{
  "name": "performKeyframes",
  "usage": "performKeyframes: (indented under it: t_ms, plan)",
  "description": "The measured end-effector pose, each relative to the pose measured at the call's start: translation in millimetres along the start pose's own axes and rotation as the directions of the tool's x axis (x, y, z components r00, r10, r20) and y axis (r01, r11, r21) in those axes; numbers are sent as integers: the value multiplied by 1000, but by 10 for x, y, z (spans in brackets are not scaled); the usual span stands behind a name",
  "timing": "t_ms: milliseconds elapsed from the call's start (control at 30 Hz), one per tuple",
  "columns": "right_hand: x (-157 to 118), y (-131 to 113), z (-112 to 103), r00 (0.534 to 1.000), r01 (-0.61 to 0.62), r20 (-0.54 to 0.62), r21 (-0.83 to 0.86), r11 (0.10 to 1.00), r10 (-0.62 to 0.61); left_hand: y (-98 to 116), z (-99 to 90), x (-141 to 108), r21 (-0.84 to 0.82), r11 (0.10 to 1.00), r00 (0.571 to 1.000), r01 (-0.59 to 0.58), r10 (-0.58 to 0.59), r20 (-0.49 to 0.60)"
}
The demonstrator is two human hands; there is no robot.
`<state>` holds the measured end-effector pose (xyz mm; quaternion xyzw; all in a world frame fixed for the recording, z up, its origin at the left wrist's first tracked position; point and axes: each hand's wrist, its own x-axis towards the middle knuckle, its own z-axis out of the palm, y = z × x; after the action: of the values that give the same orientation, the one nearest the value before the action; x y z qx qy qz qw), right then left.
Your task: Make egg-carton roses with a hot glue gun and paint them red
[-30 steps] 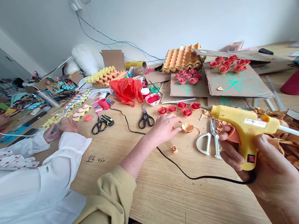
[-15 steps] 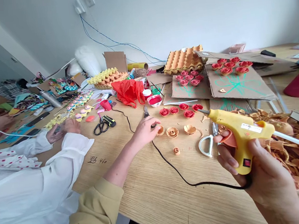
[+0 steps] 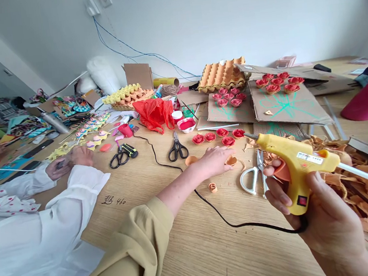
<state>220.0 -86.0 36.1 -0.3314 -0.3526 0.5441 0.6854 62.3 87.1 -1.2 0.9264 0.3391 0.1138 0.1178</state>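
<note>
Left hand (image 3: 216, 160), the nearer, lies over the round orange petal cup (image 3: 231, 161) on the worktop (image 3: 197, 251), pinch unclear; right hand (image 3: 328, 214), curled round the glue gun (image 3: 301, 158), sits right and near of it.

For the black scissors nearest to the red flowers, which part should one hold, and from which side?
The black scissors are probably best held by their handles, from the near side and above. They lie flat, handles toward the person and metal blades pointing away. The black cord passes just on the near side of the handles, so come over it.
</note>
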Motion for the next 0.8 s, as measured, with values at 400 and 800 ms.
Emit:
performKeyframes:
  t_ms: [400, 800]
  plan:
    - [-46, 118, -1, 993, -43, 114, 22, 999, 40, 48, -326, -1012, -263, 964, 962, 42, -110, -252]
    - [-179, 266, 125, 958, -199, 206, -14, 980, 198, -8, -250, -1490, -226, 944, 964, 240, -259, -60]
